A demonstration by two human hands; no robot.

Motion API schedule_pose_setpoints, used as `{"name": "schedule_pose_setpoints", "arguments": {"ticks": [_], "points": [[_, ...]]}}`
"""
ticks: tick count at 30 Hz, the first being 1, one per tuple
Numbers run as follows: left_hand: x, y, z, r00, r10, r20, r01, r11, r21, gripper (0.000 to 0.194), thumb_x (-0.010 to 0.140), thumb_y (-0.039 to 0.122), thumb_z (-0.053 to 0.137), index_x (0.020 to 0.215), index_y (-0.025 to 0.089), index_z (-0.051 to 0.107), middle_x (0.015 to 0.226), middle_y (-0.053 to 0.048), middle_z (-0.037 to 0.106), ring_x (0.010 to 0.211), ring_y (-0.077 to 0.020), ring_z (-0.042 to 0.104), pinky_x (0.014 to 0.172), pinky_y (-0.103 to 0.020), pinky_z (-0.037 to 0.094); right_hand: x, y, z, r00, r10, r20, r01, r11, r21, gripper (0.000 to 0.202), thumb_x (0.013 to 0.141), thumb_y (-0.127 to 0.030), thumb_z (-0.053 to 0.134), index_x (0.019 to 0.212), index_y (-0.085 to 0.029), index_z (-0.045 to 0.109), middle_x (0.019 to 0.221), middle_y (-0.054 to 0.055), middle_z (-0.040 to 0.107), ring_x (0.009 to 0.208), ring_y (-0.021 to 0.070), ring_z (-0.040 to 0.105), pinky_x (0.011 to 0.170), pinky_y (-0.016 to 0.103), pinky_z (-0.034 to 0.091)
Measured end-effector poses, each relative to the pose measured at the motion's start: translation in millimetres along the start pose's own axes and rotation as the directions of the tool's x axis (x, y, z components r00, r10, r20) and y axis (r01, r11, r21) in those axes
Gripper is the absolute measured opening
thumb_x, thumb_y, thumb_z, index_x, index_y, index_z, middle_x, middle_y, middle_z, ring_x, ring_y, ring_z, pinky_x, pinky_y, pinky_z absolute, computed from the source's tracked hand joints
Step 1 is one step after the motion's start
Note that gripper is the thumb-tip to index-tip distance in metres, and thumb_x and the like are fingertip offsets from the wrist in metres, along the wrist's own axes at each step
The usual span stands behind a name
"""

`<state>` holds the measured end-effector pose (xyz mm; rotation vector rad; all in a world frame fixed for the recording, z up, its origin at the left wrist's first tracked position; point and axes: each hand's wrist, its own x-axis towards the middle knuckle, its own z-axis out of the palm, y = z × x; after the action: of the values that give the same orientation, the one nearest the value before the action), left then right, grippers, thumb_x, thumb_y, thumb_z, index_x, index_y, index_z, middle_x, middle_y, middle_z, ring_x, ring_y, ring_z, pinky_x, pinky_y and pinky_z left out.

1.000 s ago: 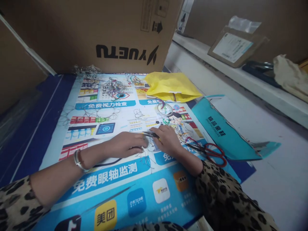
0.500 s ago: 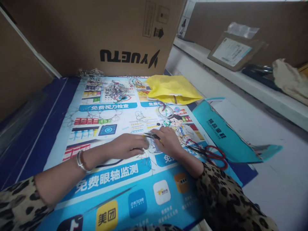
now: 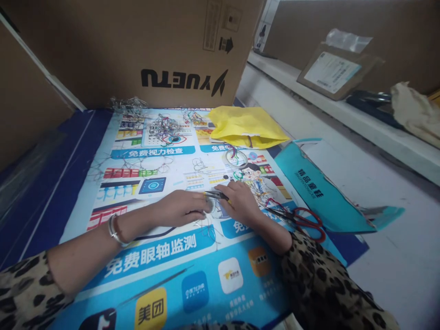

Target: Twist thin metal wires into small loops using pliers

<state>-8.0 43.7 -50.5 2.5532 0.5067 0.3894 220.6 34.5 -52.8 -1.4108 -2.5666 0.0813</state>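
Note:
Over the middle of the printed sheet [image 3: 161, 183], my right hand [image 3: 239, 200] is closed round pliers [image 3: 217, 195], with the pointed jaws aimed left. My left hand [image 3: 183, 207] meets the tips of those jaws, its fingers pinched together. Thin wire [image 3: 208, 227] hangs below the left fingertips; which part of it the fingers grip is too fine to tell. Red-handled scissors [image 3: 302, 222] lie to the right of my right forearm. Just beyond my hands, a clear ring-shaped coil [image 3: 236, 158] rests on the sheet with coloured strands beside it.
Tangled thin wire [image 3: 167, 126] lies at the back of the sheet. A yellow pouch [image 3: 247, 128] sits at back right, and a teal cardboard piece [image 3: 312, 188] lies at the right edge. A large cardboard box [image 3: 137, 50] walls off the far side. Parcels [image 3: 330, 73] rest on the right ledge.
Both hands and the pliers hold almost the same place, still meeting at the jaw tips. The whole view has shifted very slightly.

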Motion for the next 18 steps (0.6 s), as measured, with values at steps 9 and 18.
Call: {"name": "schedule_pose_setpoints", "arguments": {"ticks": [9, 18], "points": [[-1.4, 3.3, -0.7, 0.999, -0.033, 0.006, 0.033, 0.999, 0.010, 0.024, 0.092, 0.034, 0.039, 0.105, 0.022, 0.054, 0.098, -0.004, 0.061, 0.088, -0.0165, 0.057, 0.075, -0.025, 0.043, -1.9, -1.8, -0.5, 1.000, 0.014, 0.004, -0.014, 1.000, 0.005, 0.036, 0.082, -0.032, 0.050, 0.117, -0.023, 0.055, 0.094, 0.007, 0.058, 0.091, 0.0236, 0.046, 0.080, 0.035, 0.031], [-0.7, 3.0, -0.7, 0.999, -0.039, 0.015, 0.039, 0.999, -0.009, 0.023, 0.092, 0.034, 0.038, 0.104, 0.022, 0.053, 0.097, -0.004, 0.060, 0.087, -0.0161, 0.056, 0.075, -0.025, 0.042, -1.7, -0.9, 1.2, 1.000, 0.005, -0.004, -0.005, 1.000, 0.001, 0.036, 0.082, -0.031, 0.050, 0.116, -0.022, 0.055, 0.093, 0.008, 0.058, 0.091, 0.0230, 0.047, 0.080, 0.035, 0.032]]}}
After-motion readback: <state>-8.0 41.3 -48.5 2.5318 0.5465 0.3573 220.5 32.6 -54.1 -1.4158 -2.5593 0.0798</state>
